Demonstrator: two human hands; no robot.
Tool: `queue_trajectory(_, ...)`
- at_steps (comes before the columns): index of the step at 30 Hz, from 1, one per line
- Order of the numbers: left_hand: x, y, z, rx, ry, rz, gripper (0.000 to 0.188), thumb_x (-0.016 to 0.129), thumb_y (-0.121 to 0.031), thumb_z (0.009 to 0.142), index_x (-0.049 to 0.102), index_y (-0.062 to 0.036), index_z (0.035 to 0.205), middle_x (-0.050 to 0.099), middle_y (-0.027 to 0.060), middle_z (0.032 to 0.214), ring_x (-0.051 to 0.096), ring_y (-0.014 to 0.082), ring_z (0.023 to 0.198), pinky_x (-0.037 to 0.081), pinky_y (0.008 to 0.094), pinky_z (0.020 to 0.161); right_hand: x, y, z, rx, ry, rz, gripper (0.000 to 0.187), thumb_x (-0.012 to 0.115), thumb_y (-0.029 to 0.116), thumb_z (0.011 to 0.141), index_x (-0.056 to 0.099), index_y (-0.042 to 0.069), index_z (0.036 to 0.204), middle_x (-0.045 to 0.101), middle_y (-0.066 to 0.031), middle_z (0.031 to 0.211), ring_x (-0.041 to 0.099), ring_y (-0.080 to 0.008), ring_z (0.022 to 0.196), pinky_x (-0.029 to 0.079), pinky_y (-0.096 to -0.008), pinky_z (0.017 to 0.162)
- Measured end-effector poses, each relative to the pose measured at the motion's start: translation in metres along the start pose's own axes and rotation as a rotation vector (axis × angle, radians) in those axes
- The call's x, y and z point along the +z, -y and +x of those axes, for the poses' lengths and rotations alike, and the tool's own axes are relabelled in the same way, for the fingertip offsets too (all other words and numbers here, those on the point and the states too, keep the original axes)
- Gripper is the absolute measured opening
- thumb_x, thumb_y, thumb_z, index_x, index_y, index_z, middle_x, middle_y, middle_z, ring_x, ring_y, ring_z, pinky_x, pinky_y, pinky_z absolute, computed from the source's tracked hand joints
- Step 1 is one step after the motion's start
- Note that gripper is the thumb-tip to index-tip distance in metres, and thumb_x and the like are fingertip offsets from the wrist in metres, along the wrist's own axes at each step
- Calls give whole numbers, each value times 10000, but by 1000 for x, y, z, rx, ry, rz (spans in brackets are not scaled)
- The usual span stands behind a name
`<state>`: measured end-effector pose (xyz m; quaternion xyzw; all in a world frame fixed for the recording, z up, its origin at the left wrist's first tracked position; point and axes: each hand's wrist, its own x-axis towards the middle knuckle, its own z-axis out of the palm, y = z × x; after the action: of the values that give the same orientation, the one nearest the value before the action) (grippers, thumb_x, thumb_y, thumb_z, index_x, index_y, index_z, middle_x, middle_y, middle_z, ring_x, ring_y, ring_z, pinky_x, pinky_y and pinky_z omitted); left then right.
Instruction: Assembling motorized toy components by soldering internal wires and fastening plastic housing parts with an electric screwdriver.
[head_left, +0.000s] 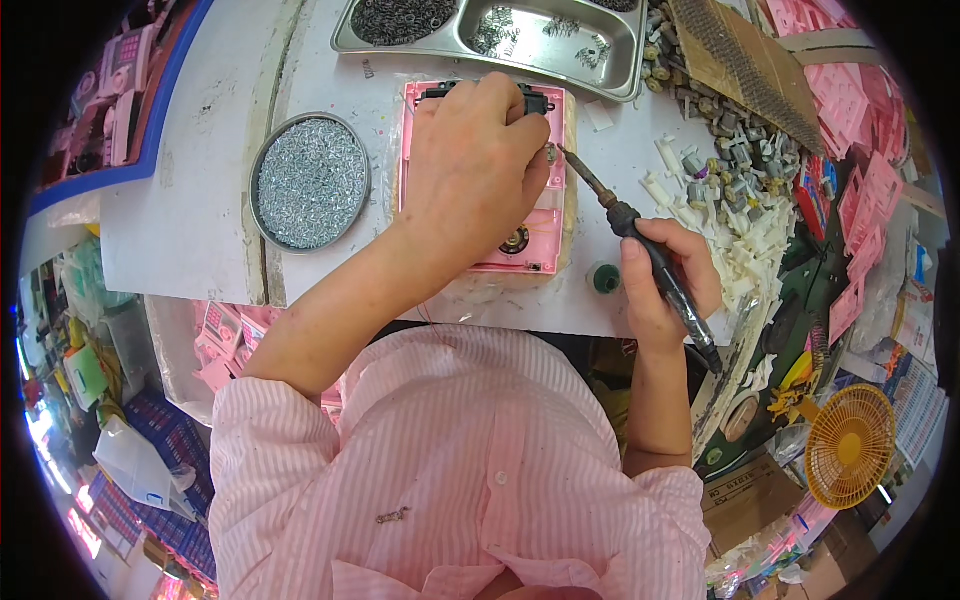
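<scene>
A pink plastic casing (545, 235) lies on the work surface in front of me, with a black part (537, 103) along its far edge and a small round speaker-like part (515, 240) near its lower right. My left hand (475, 155) bends over the casing, fingers curled down at its far half; what they pinch is hidden beneath the hand. In my right hand (672, 270) is a soldering iron (655, 255), gripped by its black handle. Its thin tip points up and left, reaching the casing's right edge beside my left fingers.
Left of the casing stands a round tin (312, 180) of small screws. A metal tray (620, 85) with springs sits at the far side. To the right lie heaped small motors (750, 165), white plastic parts (740, 250) and pink panels (875, 200). A small green cup (604, 278) stands near the front edge.
</scene>
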<state>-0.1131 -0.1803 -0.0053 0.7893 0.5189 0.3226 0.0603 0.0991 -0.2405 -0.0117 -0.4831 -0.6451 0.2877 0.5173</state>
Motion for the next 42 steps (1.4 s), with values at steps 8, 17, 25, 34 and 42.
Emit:
queue_trajectory(8,2,-1,1,2,5,22,95,734,-126,758,676,-87,822,549,52,890,573,253,857,398,415,765,3,-5,0,-8,-5,3,208,788,23,798,681,6,975,590,-27,695,478,-80,564,343,-229,511)
queue_trajectory(17,3,-2,2,22,21,50,95,719,-141,778,653,-78,805,558,55,883,578,245,863,392,416,763,-7,-3,15,-384,128,-236,251,794,-7,707,693,23,935,548,-56,623,482,-178,514,354,-290,483)
queue_trajectory(25,3,-3,3,25,27,79,94,717,-155,791,658,-83,806,562,49,880,584,242,863,393,424,768,-19,5,6,-234,38,-194,248,797,-4,710,694,11,935,541,-46,617,466,-171,514,340,-288,483)
queue_trajectory(34,-67,38,4,205,182,319,209,752,-253,820,649,-76,862,602,71,1001,571,255,1030,412,459,900,-37,4,0,-180,-20,-193,223,772,-37,752,683,-14,955,553,-64,652,460,-140,549,327,-261,509)
queue_trajectory(42,-81,49,0,18,228,-90,133,737,-116,858,660,-21,910,678,74,960,673,219,784,521,299,617,-9,17,7,-67,-167,34,203,749,7,855,667,-41,1035,644,-56,815,524,-87,612,411,-217,560)
